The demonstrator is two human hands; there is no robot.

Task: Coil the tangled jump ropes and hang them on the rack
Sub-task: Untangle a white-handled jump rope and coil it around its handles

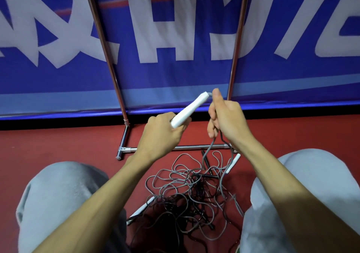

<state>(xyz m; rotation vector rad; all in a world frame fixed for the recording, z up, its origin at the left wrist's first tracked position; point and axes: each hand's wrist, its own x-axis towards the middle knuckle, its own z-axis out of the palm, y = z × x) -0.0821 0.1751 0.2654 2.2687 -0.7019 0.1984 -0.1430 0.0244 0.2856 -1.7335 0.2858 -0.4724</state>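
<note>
The left hand (161,134) is curled round the lower end of a white handle (188,110), which slants up and away from it towards the right hand (226,116). The handle's far tip ends just beside the right hand's raised fingertip. A short bend of grey rope (211,147) leaves that tip and goes straight into the right hand, whose fingers are folded round the cord. Below the right hand the same cord hangs in two strands down to the tangled pile (187,190) of grey and black jump ropes. The pile lies on the red floor (58,143) beneath both hands and nearer the body, between the two knees in grey trousers (58,194). A second white handle (232,164) lies at the pile's edge below the right wrist. A third white handle (141,210) pokes out of the pile under the left forearm. A black handle (206,161) sits among the loops below the gap between the hands. Beyond the hands stands the chrome rack (109,62). Its two uprights rise past the left hand's far side and just beyond the right hand, and its low base bar (194,147) runs across the floor behind the wrists. Nothing of the rack's upper part shows. Behind the rack hangs a blue banner (175,73) with large white lettering. How the strands in the pile cross one another cannot be told.
</note>
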